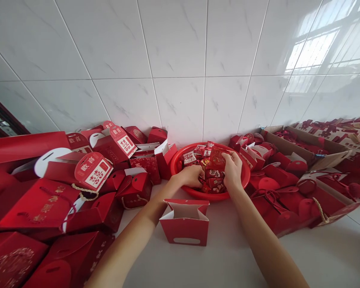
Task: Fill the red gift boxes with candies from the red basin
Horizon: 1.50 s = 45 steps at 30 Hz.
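Observation:
A red plastic basket against the tiled wall holds many small red wrapped packets. My left hand reaches into its left side, fingers curled down among the packets; what they grip is too hidden to name. At the basket's right side, my right hand pinches a red packet between thumb and fingers. In front of the basket, between my forearms, an open-topped red paper box stands upright, with its white inside showing.
Red gift boxes are piled on the left, some with rope handles. On the right lie more red boxes and a cardboard carton with red items. The white tabletop shows in front. A tiled wall rises behind.

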Motion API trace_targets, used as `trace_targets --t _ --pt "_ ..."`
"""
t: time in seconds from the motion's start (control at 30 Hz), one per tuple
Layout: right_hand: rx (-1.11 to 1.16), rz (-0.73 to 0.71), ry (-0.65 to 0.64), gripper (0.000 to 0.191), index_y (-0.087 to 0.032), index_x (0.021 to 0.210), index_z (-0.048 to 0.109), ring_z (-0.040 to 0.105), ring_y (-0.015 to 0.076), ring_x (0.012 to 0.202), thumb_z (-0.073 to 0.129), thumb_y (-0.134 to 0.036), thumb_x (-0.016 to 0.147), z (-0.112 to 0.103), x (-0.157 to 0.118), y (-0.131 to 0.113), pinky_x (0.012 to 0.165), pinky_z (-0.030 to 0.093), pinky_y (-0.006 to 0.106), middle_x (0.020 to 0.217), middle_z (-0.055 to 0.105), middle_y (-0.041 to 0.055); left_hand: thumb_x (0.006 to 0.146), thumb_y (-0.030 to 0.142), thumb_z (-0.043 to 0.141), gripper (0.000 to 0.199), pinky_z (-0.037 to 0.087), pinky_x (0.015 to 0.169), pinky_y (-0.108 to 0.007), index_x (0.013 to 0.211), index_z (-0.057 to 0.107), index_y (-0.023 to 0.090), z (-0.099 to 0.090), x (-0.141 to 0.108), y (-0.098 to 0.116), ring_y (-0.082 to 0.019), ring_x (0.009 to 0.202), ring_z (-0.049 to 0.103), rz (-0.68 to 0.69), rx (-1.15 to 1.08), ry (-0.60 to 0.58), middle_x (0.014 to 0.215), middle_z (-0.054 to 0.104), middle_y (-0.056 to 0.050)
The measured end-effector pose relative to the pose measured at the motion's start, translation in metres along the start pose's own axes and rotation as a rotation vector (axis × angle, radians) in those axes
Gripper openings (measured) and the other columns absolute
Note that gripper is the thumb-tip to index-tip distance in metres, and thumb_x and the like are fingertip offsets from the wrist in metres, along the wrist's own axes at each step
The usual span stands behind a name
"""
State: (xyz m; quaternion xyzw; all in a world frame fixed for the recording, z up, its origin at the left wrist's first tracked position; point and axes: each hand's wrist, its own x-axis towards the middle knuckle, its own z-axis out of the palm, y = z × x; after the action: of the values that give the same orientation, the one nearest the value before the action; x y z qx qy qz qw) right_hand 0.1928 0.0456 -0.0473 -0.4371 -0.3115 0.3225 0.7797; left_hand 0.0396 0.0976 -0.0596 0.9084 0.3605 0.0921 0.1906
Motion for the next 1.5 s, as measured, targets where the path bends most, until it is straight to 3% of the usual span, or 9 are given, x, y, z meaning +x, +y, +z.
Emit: trace_targets --t 0.23,0.47,0.67,0.77,0.93,1.17,1.4,1.5 --pt "0.02 0.0 0.024 0.017 -0.023 0.069 0.054 0.05 0.0134 0.061 0.064 -0.036 0.066 0.0 -0.001 -0.001 0.059 0.043 0.026 0.064 0.057 -0.0058 0.056 0.027 0.083 0.037 0.049 0.074 -0.032 0.093 0.08 0.026 -0.003 -0.003 0.004 -0.029 0.088 0.068 0.017 0.04 -0.033 0.095 0.073 -0.006" --pt "0.028 0.003 0.024 0.016 -0.022 0.072 0.057 0.053 0.0145 0.065 0.063 -0.036 0.065 0.001 0.0 0.0 0.061 0.046 0.027 0.068 0.06 -0.0048 0.05 0.033 0.084 0.056 0.051 0.081 -0.036 0.104 0.077 0.024 0.0 -0.001 0.013 -0.033 0.093 0.068 -0.069 0.124 -0.017 0.109 0.067 -0.011" --pt "0.014 -0.007 0.019 0.016 -0.023 0.07 0.054 0.05 0.0136 0.062 0.064 -0.036 0.067 -0.001 0.0 0.001 0.058 0.044 0.026 0.064 0.057 -0.0057 0.057 0.02 0.075 0.019 0.05 0.082 -0.037 0.076 0.077 0.023 0.002 0.002 0.011 -0.033 0.092 0.068 -0.084 0.059 0.059 0.089 0.073 -0.009" --pt "0.013 -0.011 0.014 0.017 -0.023 0.071 0.055 0.052 0.0141 0.063 0.064 -0.037 0.067 -0.001 0.0 0.0 0.06 0.045 0.027 0.065 0.058 -0.0052 0.058 0.014 0.069 0.018 0.05 0.079 -0.035 0.072 0.077 0.023 -0.002 0.003 0.003 -0.03 0.084 0.068 -0.065 -0.038 0.102 0.076 0.073 -0.005" --pt "0.022 -0.011 0.008 0.017 -0.023 0.073 0.056 0.055 0.0152 0.066 0.064 -0.036 0.066 0.0 0.0 -0.001 0.063 0.048 0.028 0.068 0.062 -0.0045 0.059 0.02 0.07 0.018 0.051 0.07 -0.031 0.075 0.078 0.02 -0.008 0.004 -0.01 -0.022 0.071 0.065 -0.036 -0.248 0.193 0.068 0.071 0.002" --pt "0.031 -0.015 0.019 0.016 -0.023 0.071 0.056 0.053 0.0146 0.064 0.063 -0.037 0.067 0.001 -0.001 0.0 0.062 0.047 0.027 0.067 0.06 -0.0047 0.065 0.023 0.074 0.035 0.051 0.096 -0.044 0.099 0.079 0.019 -0.007 0.006 -0.018 -0.032 0.104 0.069 -0.098 -0.458 0.41 0.102 0.079 -0.007" --pt "0.019 -0.019 0.019 0.017 -0.023 0.071 0.055 0.053 0.0149 0.065 0.063 -0.037 0.067 0.0 0.0 0.0 0.062 0.047 0.027 0.067 0.06 -0.0048 0.059 0.025 0.082 0.045 0.044 0.109 -0.045 0.103 0.079 0.019 -0.012 0.003 -0.021 -0.035 0.121 0.063 -0.089 -0.614 0.479 0.119 0.076 -0.008" --pt "0.011 -0.014 0.015 0.016 -0.024 0.07 0.054 0.053 0.0152 0.065 0.062 -0.037 0.067 0.0 0.0 0.0 0.062 0.047 0.028 0.066 0.059 -0.0049 0.06 0.032 0.084 0.043 0.047 0.106 -0.046 0.1 0.078 0.018 -0.014 0.001 -0.021 -0.033 0.116 0.066 -0.072 -0.699 0.498 0.115 0.077 -0.008"
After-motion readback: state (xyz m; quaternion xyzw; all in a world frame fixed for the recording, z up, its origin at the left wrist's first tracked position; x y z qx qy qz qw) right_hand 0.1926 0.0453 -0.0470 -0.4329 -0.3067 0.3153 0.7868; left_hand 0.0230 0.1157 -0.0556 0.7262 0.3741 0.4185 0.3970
